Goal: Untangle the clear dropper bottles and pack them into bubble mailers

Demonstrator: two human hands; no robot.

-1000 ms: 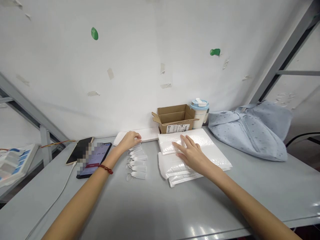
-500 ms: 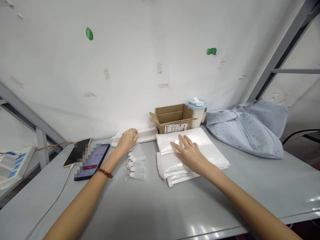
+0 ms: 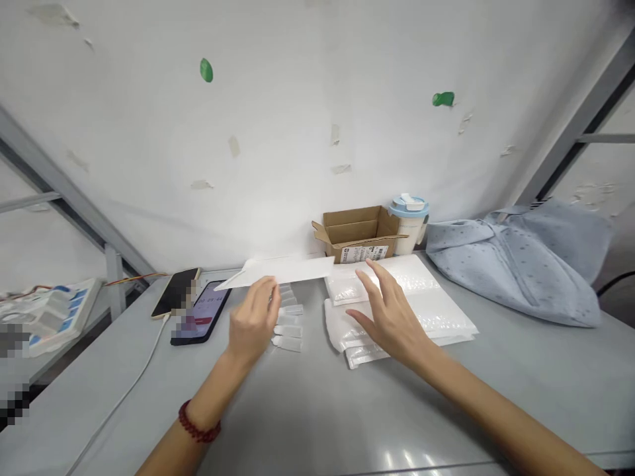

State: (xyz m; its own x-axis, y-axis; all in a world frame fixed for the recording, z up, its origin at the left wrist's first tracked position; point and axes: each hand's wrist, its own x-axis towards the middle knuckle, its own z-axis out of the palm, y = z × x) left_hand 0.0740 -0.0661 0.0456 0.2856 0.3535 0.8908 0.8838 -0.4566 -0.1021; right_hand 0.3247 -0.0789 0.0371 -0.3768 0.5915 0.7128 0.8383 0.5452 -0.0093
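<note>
My left hand (image 3: 253,320) is closed, its fingertips pinching the near edge of a flat white packet (image 3: 290,270). The packet is tilted and raised off the table; whether it is paper or film I cannot tell. Beneath and beside that hand lie several small translucent plastic pieces (image 3: 288,330) in a column, partly hidden by it. My right hand (image 3: 394,314) is open with fingers spread, just over or lightly touching a pile of white bubble mailers (image 3: 421,297), holding nothing.
An open cardboard box (image 3: 360,231) and a lidded cup (image 3: 409,225) stand against the wall. A light blue cloth bag (image 3: 516,271) lies at the right. Two phones, one dark (image 3: 176,293) and one lit (image 3: 203,314), sit left, with a white cable (image 3: 129,390). Past them is a white tray (image 3: 59,317).
My left hand has taken hold of the white packet and lifted it from the table near the wall, drawing it toward me. My right hand has raised its fingers slightly off the mailers.
</note>
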